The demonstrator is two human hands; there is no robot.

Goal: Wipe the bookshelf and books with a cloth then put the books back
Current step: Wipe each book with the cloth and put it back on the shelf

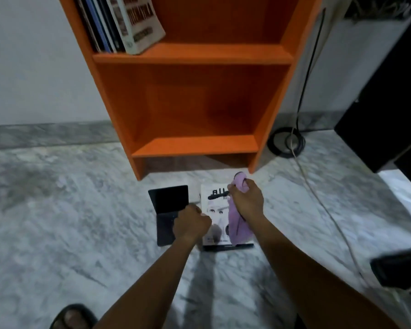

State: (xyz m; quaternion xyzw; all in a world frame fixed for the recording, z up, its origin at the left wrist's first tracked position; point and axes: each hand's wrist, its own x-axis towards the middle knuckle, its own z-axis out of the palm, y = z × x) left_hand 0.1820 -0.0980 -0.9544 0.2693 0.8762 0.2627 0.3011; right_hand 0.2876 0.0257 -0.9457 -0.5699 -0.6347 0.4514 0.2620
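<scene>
An orange bookshelf (192, 55) stands against the wall, with several books (119, 22) leaning on the left of its upper shelf; its lower shelf is bare. On the marble floor before it lies a white book (215, 210) with a face on its cover, and a dark book (169, 200) lies left of it. My right hand (246, 200) grips a lilac cloth (239, 224) that hangs down over the white book's right side. My left hand (191, 222) is curled at the white book's left edge, over the dark book; whether it holds anything is unclear.
A black cable (306, 74) runs down the wall to a coil (286, 142) right of the shelf, and a white cord (330, 217) crosses the floor. Dark furniture (389, 110) stands at the right. A dark object (399, 267) sits at the right edge. My sandalled foot (71, 317) shows bottom left.
</scene>
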